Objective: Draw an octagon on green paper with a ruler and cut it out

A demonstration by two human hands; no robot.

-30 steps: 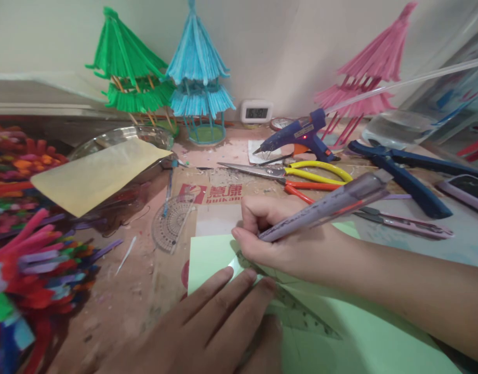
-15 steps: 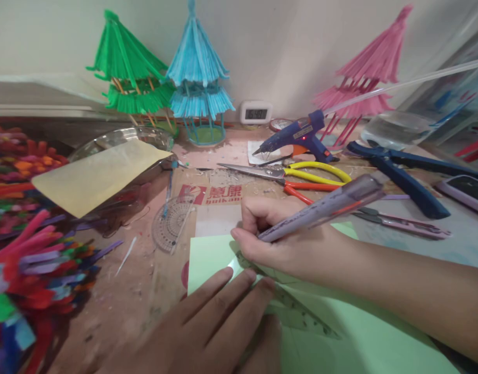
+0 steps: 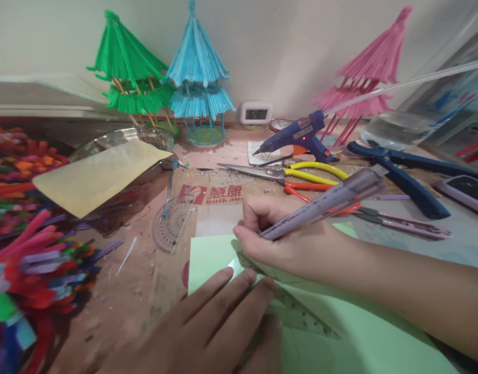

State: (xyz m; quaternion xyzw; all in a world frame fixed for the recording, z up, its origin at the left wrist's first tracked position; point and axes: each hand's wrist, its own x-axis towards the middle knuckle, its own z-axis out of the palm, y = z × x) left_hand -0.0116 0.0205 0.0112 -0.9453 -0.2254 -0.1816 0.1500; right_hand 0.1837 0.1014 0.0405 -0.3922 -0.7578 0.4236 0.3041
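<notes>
My right hand (image 3: 278,231) is closed round a greyish-purple pen (image 3: 320,202), held slanting with its upper end to the right; my fist hides its tip. Under it lies a light green sheet of paper (image 3: 363,332). A clear set square (image 3: 305,311) rests on the sheet. My left hand (image 3: 219,317) lies flat with fingers stretched out, pressing the set square against the paper. Just left of the sheet is a clear protractor (image 3: 172,223).
Scissors (image 3: 258,171), a blue glue gun (image 3: 297,136), dark blue pliers (image 3: 402,176) and a pink-handled cutter (image 3: 406,223) lie behind. Green (image 3: 125,52), blue (image 3: 196,57) and pink (image 3: 373,52) pipe-cleaner pavilions stand against the wall. Colourful pipe-cleaner pieces (image 3: 40,270) pile up at left.
My right hand and the pen have shifted very slightly to the right, and the pen's upper end has risen a little. The left hand and set square stay in place.
</notes>
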